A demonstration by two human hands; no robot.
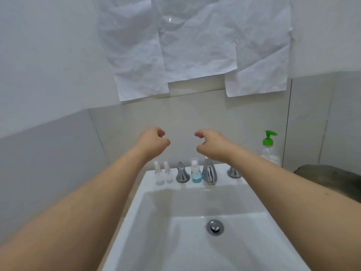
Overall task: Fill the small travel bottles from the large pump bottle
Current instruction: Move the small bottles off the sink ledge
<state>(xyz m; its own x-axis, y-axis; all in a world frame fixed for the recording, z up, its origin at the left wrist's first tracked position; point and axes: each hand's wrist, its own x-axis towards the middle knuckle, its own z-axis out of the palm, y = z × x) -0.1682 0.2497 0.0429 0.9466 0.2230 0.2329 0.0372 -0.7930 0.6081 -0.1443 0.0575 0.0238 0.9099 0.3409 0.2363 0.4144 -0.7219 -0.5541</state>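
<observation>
Hands (154,140) (211,143) hover curled and empty above the faucet (209,172); reaching carelessly could topple small travel bottles (163,174) beside it.

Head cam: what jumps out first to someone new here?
Two bare forearms reach over the white sink, with the left hand and right hand raised in front of the wall, fingers curled, holding nothing. Next is the green-topped pump bottle at the far right by the wall. A small bottle of blue liquid stands beside the chrome faucet, and two clear travel bottles sit at the ledge's left.
</observation>
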